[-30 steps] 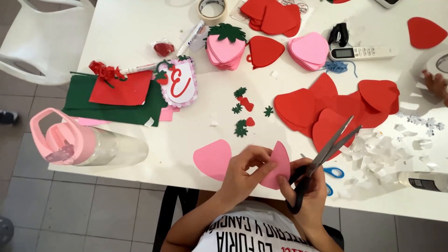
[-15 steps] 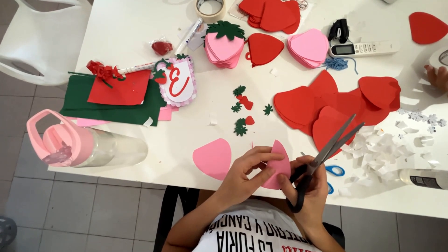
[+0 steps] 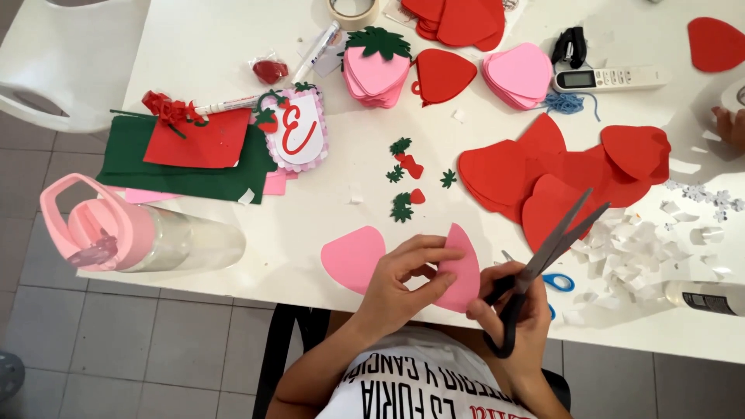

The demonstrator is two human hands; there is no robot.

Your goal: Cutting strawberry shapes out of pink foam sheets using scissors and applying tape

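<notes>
Left hand point(image 3: 403, 283) covers the lower middle of the pink foam shape point(image 3: 459, 268); its near edge cannot be made out. Right hand point(image 3: 516, 318) wraps the black scissor handles point(image 3: 504, 310), so the finger loops are mostly hidden. Blue-handled scissors point(image 3: 557, 281) lie under the blades, only part of a loop showing. Tape roll point(image 3: 353, 9) and red stack point(image 3: 458, 17) cut off by the top edge. Another person's fingers point(image 3: 729, 124) cut off at the right edge. Glue bottle point(image 3: 706, 296) runs out of frame right. White paper scraps point(image 3: 628, 252) too small to tell shapes apart.
</notes>
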